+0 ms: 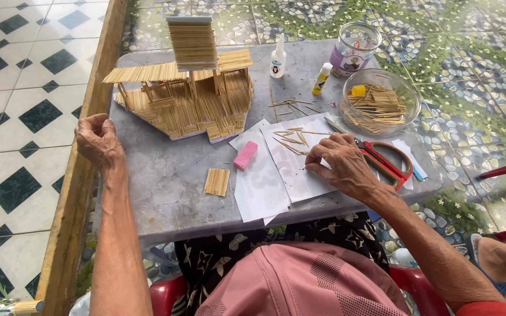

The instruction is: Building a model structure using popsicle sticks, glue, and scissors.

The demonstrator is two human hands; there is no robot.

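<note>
Fingers [318, 157] of right hand [346, 167] pinch one toothpick on white paper [297, 175] near tabletop's [171, 175] front edge; left hand [98, 140] curled empty at left edge. Stick-selection step; next needs glue.

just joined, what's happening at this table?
A person sits at a grey table beside a stick-built model house. The right hand rests on white paper sheets, fingers pinched at loose sticks lying there. The left hand is loosely curled at the table's left edge, holding nothing visible. Red-handled scissors lie just right of the right hand. A small glued stick panel and a pink block sit nearby; a glass bowl holds more sticks, with glue bottles behind.
</note>
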